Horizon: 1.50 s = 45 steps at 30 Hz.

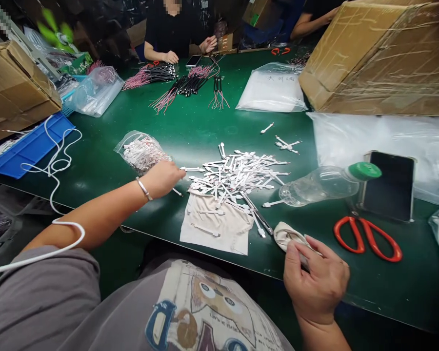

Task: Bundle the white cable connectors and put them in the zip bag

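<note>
My left hand (164, 178) is closed in a pinch at the left side of a loose pile of short white cables (241, 170). One short white cable (193, 169) extends from its fingertips toward the pile. Another lies partly hidden below the hand. My right hand (316, 278) grips a folded beige cloth (288, 233) at the table's front edge. A second beige cloth (214, 231) lies flat before the pile, with a couple of cables on it. Metal tweezers (258, 214) rest between pile and right hand. Behind my left wrist sits a clear bag of cables (141, 148).
To the right are a bottle (318, 184), a phone (388, 185) and red-handled scissors (368, 239). Cardboard boxes (380, 58) and a blue tray (32, 148) flank the green table (106, 122). Across it, a person (173, 29) sits behind black-and-pink wire bundles (190, 85). A white cord (56, 165) crosses my left arm.
</note>
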Available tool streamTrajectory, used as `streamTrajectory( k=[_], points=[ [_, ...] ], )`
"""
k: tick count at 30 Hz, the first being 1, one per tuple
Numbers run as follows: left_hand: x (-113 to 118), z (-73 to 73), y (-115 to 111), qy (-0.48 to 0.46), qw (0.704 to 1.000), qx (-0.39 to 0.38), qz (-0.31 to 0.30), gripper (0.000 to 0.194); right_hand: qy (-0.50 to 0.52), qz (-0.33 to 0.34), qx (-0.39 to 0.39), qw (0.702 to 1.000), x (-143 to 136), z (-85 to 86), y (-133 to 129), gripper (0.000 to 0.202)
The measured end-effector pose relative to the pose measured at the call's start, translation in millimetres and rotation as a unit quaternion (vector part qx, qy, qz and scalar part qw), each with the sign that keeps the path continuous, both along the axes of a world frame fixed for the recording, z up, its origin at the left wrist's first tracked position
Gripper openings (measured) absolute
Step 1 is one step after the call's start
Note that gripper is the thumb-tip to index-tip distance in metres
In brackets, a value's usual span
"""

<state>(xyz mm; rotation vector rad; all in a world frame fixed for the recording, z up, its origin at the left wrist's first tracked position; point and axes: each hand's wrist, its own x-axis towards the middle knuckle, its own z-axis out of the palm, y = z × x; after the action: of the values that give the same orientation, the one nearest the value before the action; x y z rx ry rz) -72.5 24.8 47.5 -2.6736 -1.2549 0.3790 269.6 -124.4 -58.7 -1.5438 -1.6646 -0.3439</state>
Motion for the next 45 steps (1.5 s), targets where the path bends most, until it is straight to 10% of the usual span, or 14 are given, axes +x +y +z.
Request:
streamTrajectory(
  k=[7,17,19,22,24,27,30,36,40,45],
  points=[
    [-9,-33.5,-48,-0.008,1.000,-0.017,-0.025,0.015,-0.004,-0.001,-0.003,1.000,-1,3.5,-1,0.015],
    [-16,-39.7,-24,-0.257,0.952,-0.099,0.136,0.020,0.032,-0.002,-0.002,0.999,-1,15.6,-3,0.012],
    [-12,-36.8,-18,-0.377,0.888,-0.178,0.195,0.018,0.082,0.008,-0.005,0.997,-7,27.7,-1,0.012],
    [8,-31.2,-12,-0.614,0.668,-0.330,0.261,0.019,0.226,0.091,-0.117,0.963,-31,49.9,15,0.014],
    [27,-28.7,-10,-0.685,0.563,-0.382,0.260,0.025,0.338,0.181,-0.306,0.871,-55,63.0,35,0.026],
    [56,-27.0,-10,-0.711,0.495,-0.424,0.263,0.027,0.488,0.257,-0.488,0.676,-91,74.9,68,0.044],
    [73,-27.3,-9,-0.726,0.478,-0.422,0.259,0.027,0.549,0.293,-0.517,0.589,-113,76.4,96,0.038],
    [78,-37.7,-6,-0.722,0.488,-0.418,0.257,0.030,0.595,0.270,-0.510,0.560,-117,57.8,118,0.024],
    [77,-46.7,-11,-0.696,0.549,-0.406,0.222,0.025,0.616,0.256,-0.523,0.530,-113,46.1,118,0.029],
    [77,-50.6,-18,-0.697,0.578,-0.363,0.222,0.030,0.610,0.254,-0.513,0.548,-114,42.4,114,0.032]
  ],
)
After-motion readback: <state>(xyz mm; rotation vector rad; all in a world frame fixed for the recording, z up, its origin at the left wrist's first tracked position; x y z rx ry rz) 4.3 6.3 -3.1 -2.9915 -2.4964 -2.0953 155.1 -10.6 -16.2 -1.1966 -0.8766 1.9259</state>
